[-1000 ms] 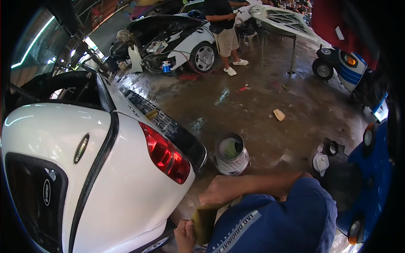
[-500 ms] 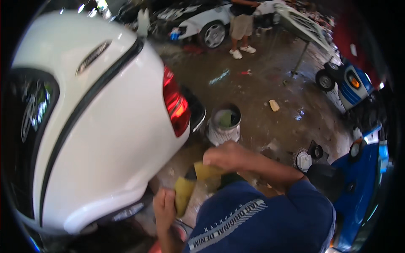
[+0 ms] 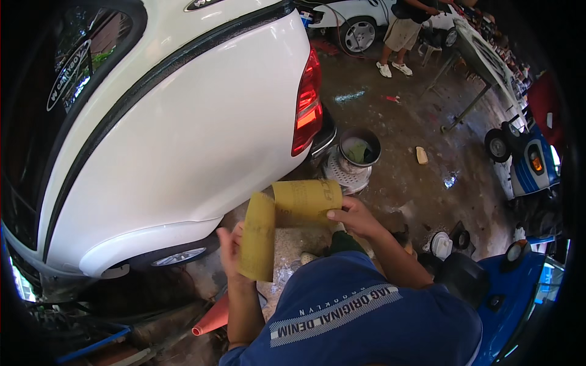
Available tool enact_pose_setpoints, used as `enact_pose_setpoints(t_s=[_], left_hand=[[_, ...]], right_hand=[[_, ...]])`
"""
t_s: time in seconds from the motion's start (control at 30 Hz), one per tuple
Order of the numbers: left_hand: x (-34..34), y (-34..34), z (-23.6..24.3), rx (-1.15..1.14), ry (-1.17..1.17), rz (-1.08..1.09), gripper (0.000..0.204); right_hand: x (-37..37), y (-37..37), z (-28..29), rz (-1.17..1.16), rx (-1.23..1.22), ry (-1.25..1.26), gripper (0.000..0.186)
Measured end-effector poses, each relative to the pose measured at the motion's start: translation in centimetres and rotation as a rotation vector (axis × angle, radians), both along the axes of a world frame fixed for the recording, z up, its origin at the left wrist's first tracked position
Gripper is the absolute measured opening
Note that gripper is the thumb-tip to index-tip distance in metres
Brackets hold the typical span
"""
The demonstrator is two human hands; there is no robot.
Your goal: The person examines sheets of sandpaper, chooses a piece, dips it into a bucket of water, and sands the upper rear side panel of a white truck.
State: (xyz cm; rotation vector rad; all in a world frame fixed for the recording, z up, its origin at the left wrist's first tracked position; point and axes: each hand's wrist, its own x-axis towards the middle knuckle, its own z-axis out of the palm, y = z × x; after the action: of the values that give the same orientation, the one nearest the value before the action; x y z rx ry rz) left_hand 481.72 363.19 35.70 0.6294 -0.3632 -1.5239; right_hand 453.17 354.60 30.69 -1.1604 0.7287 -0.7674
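I hold yellow sandpaper in two bent sections, a vertical one (image 3: 256,247) on the left and a horizontal one (image 3: 308,198) on the right, meeting at an angle. My left hand (image 3: 235,250) grips the left section, its fingers partly hidden behind it. My right hand (image 3: 357,216) pinches the outer end of the right section, thumb on top. Just beyond the paper is the rear side of a white vehicle (image 3: 183,140) with a red taillight (image 3: 307,107). A bucket (image 3: 360,146) with greenish cloth inside sits on a perforated metal base beside it.
A red cone (image 3: 213,314) lies at lower left. Another person (image 3: 403,36) stands by a white car (image 3: 329,15). A panel on a metal stand (image 3: 482,58), a small wheeled vehicle (image 3: 522,177), a blue body (image 3: 513,287) and a pale block (image 3: 421,155) are at right.
My hands have lifted the sandpaper higher in the view, and both sections now show clearly. The view has turned, so the white vehicle fills more of the upper left.
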Motion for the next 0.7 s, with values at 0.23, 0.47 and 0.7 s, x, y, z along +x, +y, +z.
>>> enact_pose_setpoints(t_s=[0.23, 0.47, 0.7], left_hand=[[0.8, 3.6, -4.6, -0.236, 0.198, -0.075, 0.100], [-1.1, 4.1, -4.5, -0.011, -0.566, -0.027, 0.066], [-2.0, 3.5, -2.3, 0.047, -0.122, 0.037, 0.055]], right_hand=[[-1.0, 1.1, 4.4, -0.134, 0.057, -0.032, 0.032], [0.5, 2.1, 5.5, -0.285, 0.175, -0.092, 0.039], [-0.7, 0.9, 6.2, -0.267, 0.427, -0.350, 0.040]])
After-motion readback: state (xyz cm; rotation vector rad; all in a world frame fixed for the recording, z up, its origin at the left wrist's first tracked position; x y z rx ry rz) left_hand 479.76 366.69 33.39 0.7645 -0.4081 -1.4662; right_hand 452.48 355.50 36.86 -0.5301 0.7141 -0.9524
